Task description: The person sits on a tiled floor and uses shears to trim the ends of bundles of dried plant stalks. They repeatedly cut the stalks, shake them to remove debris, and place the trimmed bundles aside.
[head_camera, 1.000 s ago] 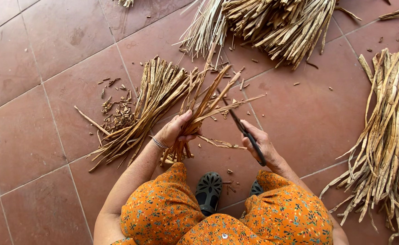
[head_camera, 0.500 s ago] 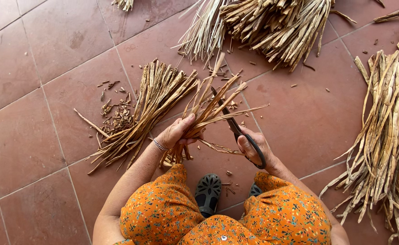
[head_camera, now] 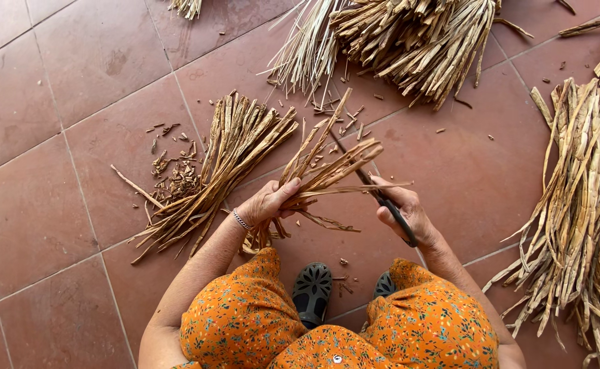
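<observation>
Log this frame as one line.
left hand: grips dry stalks | right hand: holds scissors at the stalks | floor: stalk bundles

- We wore an orange dress (head_camera: 245, 328) printed with small flowers.
- We held black-handled scissors (head_camera: 388, 205) against tan, straw-coloured dried strips (head_camera: 327, 171).
- Our shoes (head_camera: 311, 290) were black, patterned with cut-outs.
- The floor tiles (head_camera: 74, 82) were reddish-brown with pale grout lines.
- A silver bracelet (head_camera: 241, 220) circled one wrist.

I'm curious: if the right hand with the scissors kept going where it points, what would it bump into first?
Probably the dry strips that the left hand holds; the right hand aims its scissors up-left at them.
</observation>
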